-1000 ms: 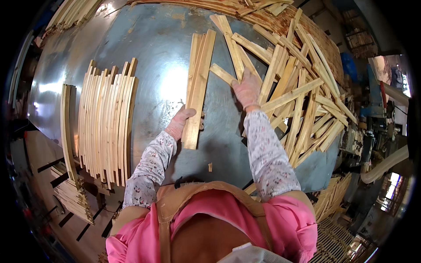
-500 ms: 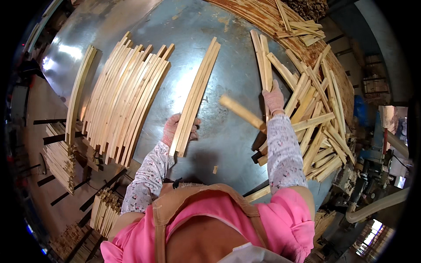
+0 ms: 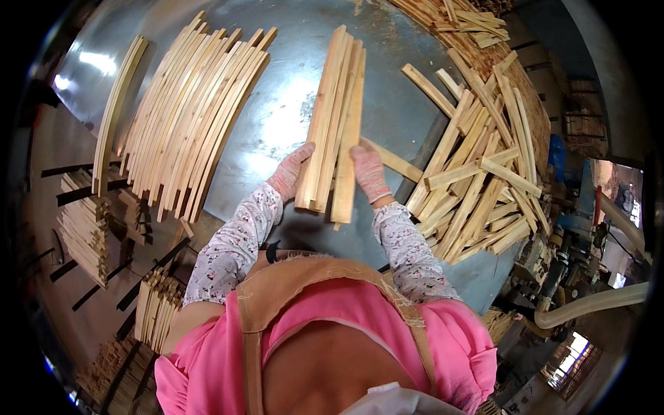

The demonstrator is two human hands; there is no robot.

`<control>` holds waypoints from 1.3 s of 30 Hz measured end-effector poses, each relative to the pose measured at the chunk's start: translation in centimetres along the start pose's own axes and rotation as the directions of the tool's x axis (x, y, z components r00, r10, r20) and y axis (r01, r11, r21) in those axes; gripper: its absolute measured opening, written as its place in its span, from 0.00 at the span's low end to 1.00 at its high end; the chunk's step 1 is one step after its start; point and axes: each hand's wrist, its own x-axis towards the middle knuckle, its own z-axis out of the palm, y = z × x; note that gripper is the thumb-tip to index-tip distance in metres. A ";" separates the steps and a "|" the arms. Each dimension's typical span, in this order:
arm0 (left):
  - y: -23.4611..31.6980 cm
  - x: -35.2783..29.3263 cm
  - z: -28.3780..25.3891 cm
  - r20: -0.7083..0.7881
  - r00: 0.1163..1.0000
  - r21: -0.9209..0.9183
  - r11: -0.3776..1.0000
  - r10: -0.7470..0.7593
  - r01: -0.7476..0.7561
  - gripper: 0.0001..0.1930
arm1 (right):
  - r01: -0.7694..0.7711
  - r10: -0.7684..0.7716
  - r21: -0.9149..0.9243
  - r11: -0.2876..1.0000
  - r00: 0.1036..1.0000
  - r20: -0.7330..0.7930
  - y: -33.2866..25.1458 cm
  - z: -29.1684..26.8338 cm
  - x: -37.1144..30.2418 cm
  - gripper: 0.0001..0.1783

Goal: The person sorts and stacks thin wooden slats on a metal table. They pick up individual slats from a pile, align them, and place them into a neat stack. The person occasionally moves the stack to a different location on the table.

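Upright in front of me, a bundle of several pale wooden strips [image 3: 326, 131] is held between my two gloved hands over the metal table [image 3: 290, 76]. My left hand [image 3: 292, 171] is closed on the bundle's left side, its thumb along the edge and its other fingers hidden underneath. On the other side my right hand [image 3: 370, 173] grips the rightmost wooden strips [image 3: 350, 131], which sit slightly lower than the others. One loose wooden strip [image 3: 393, 160] slants across the table behind my right hand, toward the pile.
A jumbled pile of wooden strips [image 3: 477, 173] covers the table's right side. To the left lies a neat row of strips [image 3: 194, 117], with narrow strips [image 3: 119, 114] apart beyond it. Stacked wood [image 3: 84, 221] rests on black bars at lower left. A pale hose [image 3: 595, 306] curves at right.
My right hand has come from the pile to the middle with more strips, now against those in my left hand. A strip that was in mid-air now lies by the pile.
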 end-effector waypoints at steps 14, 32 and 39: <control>1.4 -19.5 -4.5 -0.447 0.784 0.805 -0.189 0.430 0.563 0.49 | -0.146 0.227 -0.284 0.948 0.933 0.279 -10.1 18.0 -7.8 0.31; 10.2 -19.4 -14.8 0.356 0.640 0.749 -0.617 0.681 0.240 0.33 | 0.236 -0.168 -0.822 0.519 0.970 0.173 -16.3 18.7 23.3 0.29; 6.7 -19.6 -18.2 -0.078 0.611 0.992 0.120 0.788 -0.027 0.25 | -0.014 0.013 -0.014 1.000 0.995 -0.103 -17.3 15.1 15.8 0.30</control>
